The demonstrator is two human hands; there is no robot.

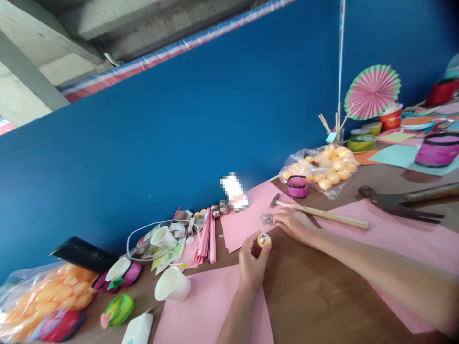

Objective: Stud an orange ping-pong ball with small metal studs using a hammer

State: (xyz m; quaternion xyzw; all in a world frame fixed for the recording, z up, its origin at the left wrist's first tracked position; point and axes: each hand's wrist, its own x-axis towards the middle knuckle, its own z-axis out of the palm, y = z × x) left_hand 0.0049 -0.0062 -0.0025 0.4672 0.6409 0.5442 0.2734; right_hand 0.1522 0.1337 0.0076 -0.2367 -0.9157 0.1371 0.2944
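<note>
My left hand (252, 260) grips a small orange ball (264, 240) between thumb and fingers. Silvery metal shows on the side of the ball facing up; I cannot tell if it lies inside an opening or on the surface. My right hand (292, 224) reaches to a little pile of small shiny clear or silvery pieces (266, 219) on pink paper (247, 210). Its fingertips are drawn together at the pile's edge, and what they pinch, if anything, is too small to make out. Just beyond that hand lies a small hammer (322, 213) with a wooden handle.
A claw hammer (390, 203) lies at the right. Bags of orange balls (332, 167) stand at back right and far left. A white paper cup (172, 284) is left of my left hand. Paper strips (206, 236) and a cable clutter the back left, below a blue wall (179, 134).
</note>
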